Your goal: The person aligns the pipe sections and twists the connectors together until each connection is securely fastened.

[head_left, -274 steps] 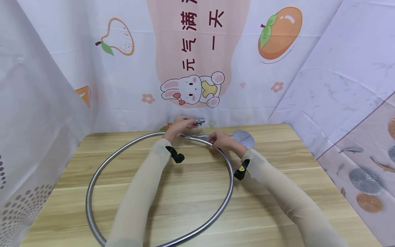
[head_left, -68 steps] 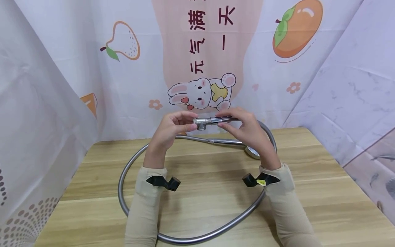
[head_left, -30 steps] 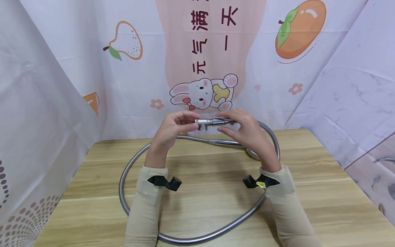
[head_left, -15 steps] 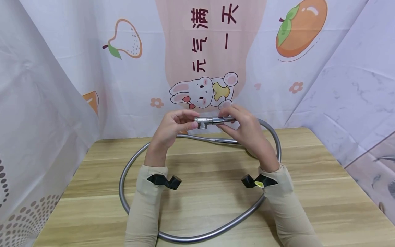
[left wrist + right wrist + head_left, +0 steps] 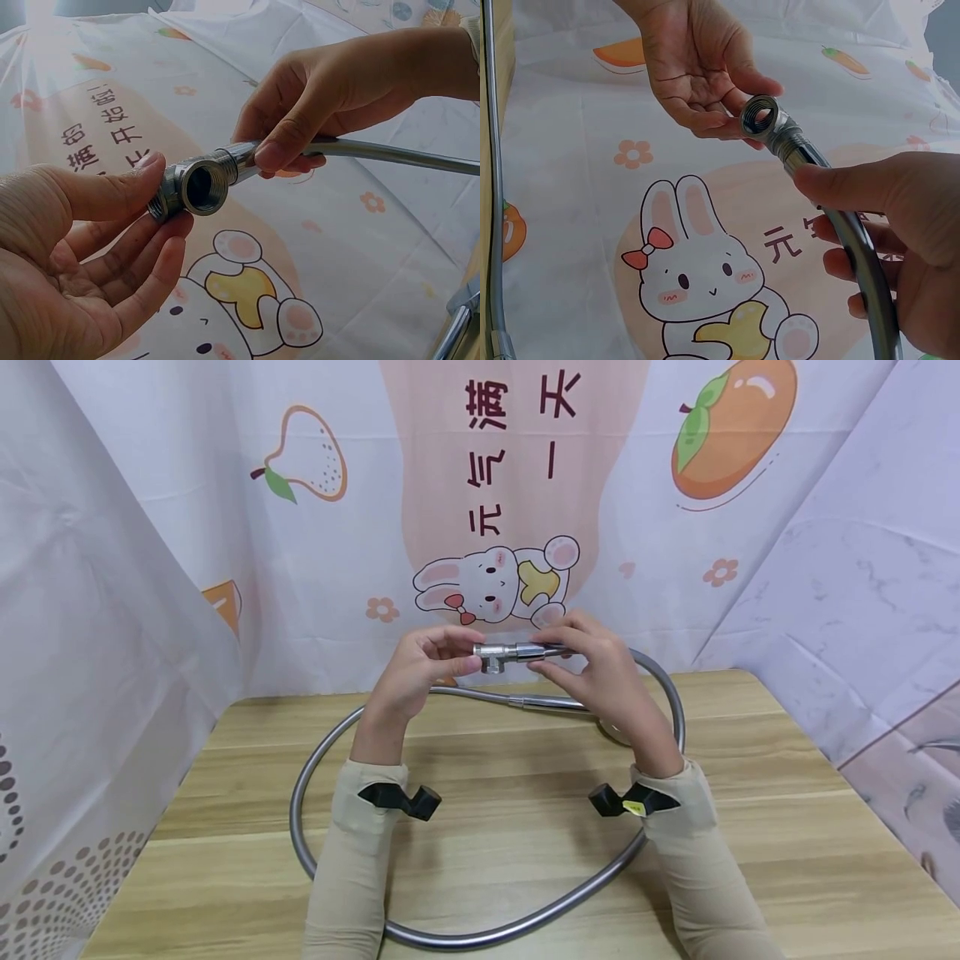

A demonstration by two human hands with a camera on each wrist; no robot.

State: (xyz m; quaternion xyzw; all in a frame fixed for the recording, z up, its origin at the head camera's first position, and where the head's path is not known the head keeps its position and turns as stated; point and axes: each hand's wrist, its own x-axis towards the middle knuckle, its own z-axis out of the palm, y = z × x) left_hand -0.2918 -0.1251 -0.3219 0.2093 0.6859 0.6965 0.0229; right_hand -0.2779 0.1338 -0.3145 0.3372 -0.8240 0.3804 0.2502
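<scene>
My left hand (image 5: 405, 685) pinches a chrome threaded tee fitting (image 5: 492, 655) between thumb and fingers, raised over the table's back edge. Opposite it, my right hand (image 5: 603, 681) pinches the chrome end connector (image 5: 530, 651) of a grey metal shower hose (image 5: 296, 806). Tee and connector stand in line, end to end. The tee's threaded side opening (image 5: 204, 187) faces the left wrist camera. In the right wrist view, the thumb presses on the connector and the hose runs through below the fingers. A shower head's handle (image 5: 553, 703) lies behind, its head partly hidden by my right arm.
The hose makes a large loop on the wooden table (image 5: 517, 827), passing under both sleeves. A white printed cloth (image 5: 322, 568) hangs behind the table, with more cloth at left and right. Black wrist cameras (image 5: 420, 803) jut inward from both cuffs.
Since the oldest frame, both hands have lifted the tee and hose end and brought them together. Within the last second, my right fingers loosened off the connector, then closed on it again.
</scene>
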